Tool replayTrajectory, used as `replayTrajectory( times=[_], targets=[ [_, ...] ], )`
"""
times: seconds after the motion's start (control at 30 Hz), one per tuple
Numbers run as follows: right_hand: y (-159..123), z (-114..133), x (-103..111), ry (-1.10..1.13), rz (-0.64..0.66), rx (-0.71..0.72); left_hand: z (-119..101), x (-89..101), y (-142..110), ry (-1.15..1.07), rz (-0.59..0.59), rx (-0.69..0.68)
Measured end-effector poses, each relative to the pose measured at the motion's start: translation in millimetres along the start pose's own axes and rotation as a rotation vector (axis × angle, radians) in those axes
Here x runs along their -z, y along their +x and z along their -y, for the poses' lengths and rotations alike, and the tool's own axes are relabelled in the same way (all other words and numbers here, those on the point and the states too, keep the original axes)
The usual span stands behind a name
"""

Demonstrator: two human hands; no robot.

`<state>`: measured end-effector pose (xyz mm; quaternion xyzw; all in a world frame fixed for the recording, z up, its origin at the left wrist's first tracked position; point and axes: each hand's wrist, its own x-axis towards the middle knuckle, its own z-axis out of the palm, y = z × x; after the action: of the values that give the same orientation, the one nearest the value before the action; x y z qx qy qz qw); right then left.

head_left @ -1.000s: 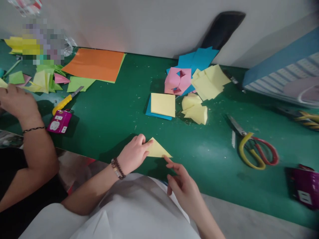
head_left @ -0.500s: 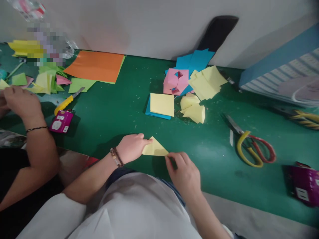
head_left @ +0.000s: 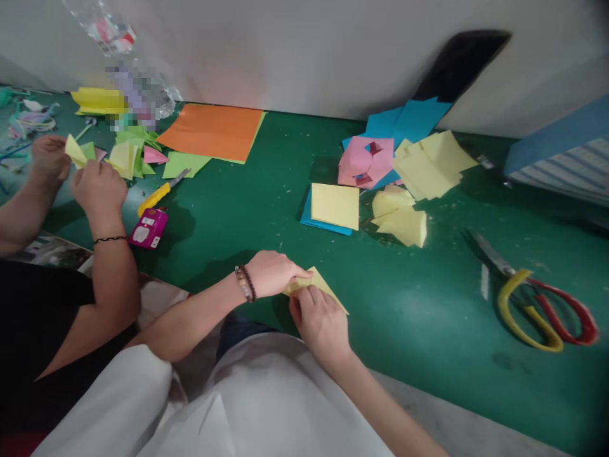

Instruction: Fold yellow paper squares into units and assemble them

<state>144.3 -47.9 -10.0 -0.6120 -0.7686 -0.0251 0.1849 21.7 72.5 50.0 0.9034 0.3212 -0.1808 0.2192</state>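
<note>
A folded triangle of pale yellow paper [head_left: 320, 289] lies on the green work mat, held at the front of the table. My left hand [head_left: 273, 274] pinches its left corner, with beaded bracelets on the wrist. My right hand [head_left: 320, 324] grips its lower edge, and the fingers cover part of the paper. The lower left of the triangle is hidden by my hands.
A co-worker's hands [head_left: 95, 187] fold yellow paper at the left. Around the green mat [head_left: 266, 254] lie an orange sheet [head_left: 212, 132], a yellow utility knife [head_left: 159, 193], a pink paper form [head_left: 366, 162], yellow notes [head_left: 335, 206] on blue paper, and red-and-yellow scissors [head_left: 537, 314].
My right hand has moved up and left onto the triangle, and both hands now hold it. The co-worker's hands have shifted, and the whole view has turned left.
</note>
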Motion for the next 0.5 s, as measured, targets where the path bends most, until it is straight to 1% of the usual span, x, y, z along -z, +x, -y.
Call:
replayTrajectory(
  times=[0.13,0.33,0.5],
  targets=[
    [2.3,5.4,-7.1,0.036,-0.022,0.015,4.0,-2.0,0.7,-0.012,-0.004,-0.014],
    [5.8,9.0,-7.5,0.060,-0.044,0.006,5.7,-2.5,3.5,-0.026,-0.008,-0.013],
    [12.7,18.7,-12.8,0.101,-0.057,0.024,6.0,-1.3,6.4,-0.031,-0.015,-0.007]
  ],
)
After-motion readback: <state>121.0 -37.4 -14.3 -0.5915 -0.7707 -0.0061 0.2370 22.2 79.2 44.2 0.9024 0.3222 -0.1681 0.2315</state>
